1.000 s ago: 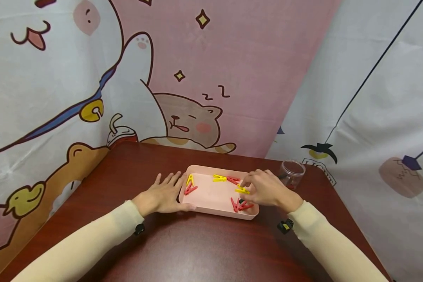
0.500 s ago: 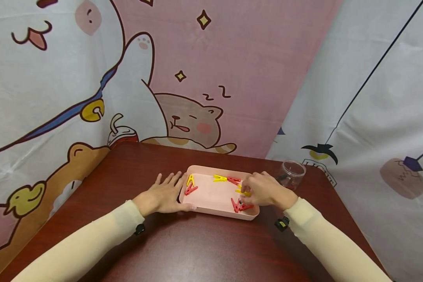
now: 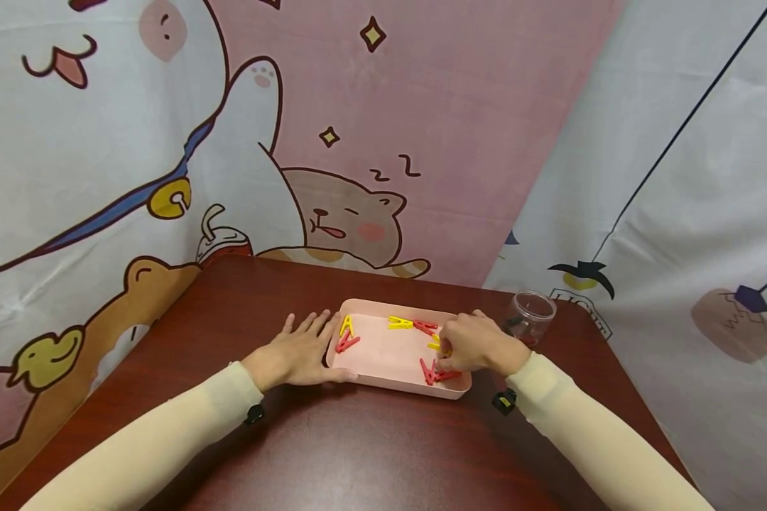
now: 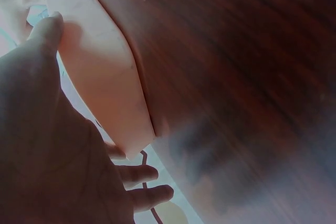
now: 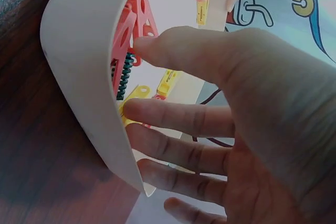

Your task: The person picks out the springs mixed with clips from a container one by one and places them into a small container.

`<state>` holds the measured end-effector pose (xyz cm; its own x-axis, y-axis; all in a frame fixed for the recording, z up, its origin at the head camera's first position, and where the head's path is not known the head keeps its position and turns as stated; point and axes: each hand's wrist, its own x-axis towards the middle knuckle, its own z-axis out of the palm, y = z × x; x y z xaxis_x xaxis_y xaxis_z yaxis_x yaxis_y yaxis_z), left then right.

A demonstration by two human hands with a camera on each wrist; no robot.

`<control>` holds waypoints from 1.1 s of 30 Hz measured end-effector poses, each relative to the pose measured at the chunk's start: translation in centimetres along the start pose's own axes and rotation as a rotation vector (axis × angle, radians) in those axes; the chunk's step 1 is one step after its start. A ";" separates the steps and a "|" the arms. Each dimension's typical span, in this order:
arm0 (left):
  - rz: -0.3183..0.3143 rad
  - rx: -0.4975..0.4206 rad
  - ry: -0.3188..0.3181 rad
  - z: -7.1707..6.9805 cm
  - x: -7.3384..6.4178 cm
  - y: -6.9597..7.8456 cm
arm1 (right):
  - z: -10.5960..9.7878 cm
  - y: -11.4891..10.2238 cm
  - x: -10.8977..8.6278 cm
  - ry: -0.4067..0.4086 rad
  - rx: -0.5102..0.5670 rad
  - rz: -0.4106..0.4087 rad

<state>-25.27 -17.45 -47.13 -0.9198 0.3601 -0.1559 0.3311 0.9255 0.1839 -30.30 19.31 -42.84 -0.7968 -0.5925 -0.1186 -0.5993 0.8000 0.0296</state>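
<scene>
A shallow pink tray [image 3: 386, 355] holds several red and yellow clothespins. My left hand [image 3: 297, 356] lies spread at the tray's left end, its thumb resting on the near rim. My right hand [image 3: 479, 343] reaches down into the right end. In the right wrist view, a dark green coiled piece [image 5: 125, 76] lies against the tray wall beside red clothespins [image 5: 143, 11]. There, the thumb tip is right at a red clothespin and the index fingertip at a yellow clothespin [image 5: 137, 96]. A gap shows between that thumb and finger. At the left end sit a yellow clothespin [image 3: 347, 325] and a red clothespin [image 3: 345, 343].
A clear plastic cup [image 3: 532, 318] stands behind my right hand on the dark brown table [image 3: 358, 447]. Along the tray's far wall lie a yellow clothespin [image 3: 399, 323] and a red clothespin [image 3: 425, 326]. A cartoon-printed cloth [image 3: 460, 142] hangs behind the table.
My right hand has shifted slightly left and lower into the tray's right end, now covering the green piece and part of the yellow clothespin. The left hand stays put.
</scene>
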 end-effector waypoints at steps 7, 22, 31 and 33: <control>0.008 0.012 0.004 -0.1 0.1 0.1 | 0.0 -0.3 0.2 -0.024 -0.018 0.032; -0.006 -0.010 0.001 0.0 -0.1 0.3 | 0.5 -0.9 0.7 -0.046 -0.045 0.076; -0.006 -0.019 0.009 0.0 -0.1 0.5 | 0.8 -0.8 0.9 -0.037 -0.050 0.099; -0.008 -0.018 0.008 -0.1 -0.2 0.6 | 0.9 -0.8 0.9 -0.040 -0.047 0.103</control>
<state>-24.92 -16.99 -46.89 -0.9240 0.3519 -0.1497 0.3201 0.9259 0.2003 -30.50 18.19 -43.87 -0.8514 -0.5021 -0.1516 -0.5178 0.8508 0.0897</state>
